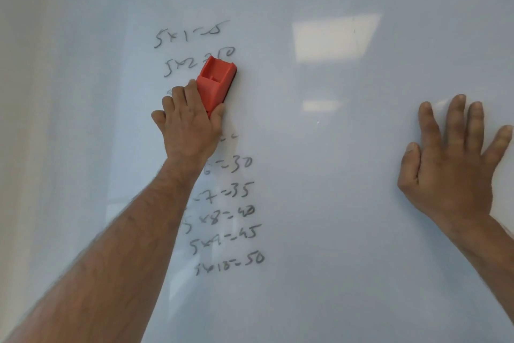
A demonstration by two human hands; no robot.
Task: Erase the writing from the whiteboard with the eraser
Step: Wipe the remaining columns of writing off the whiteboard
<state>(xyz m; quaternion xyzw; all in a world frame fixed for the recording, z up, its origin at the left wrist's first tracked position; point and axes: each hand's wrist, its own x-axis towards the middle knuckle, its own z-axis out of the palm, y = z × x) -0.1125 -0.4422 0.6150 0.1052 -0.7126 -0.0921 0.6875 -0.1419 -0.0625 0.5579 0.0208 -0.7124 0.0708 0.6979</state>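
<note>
Whiteboard (306, 148) — one red eraser (217, 81) gripped by left hand (186, 125) fingers; right hand (450, 170) flat, fingers spread.

A bright rectangular reflection of a ceiling light (336, 37) shows in the upper right of the view, its edges soft and its shape slightly skewed, with a faint thin line crossing its right part. Below it and a little to the left lies a smaller, dimmer light reflection (319, 105), blurred into a pale patch. Along the far left edge runs a cream-coloured wall strip (16, 92), out of focus and plain.
</note>
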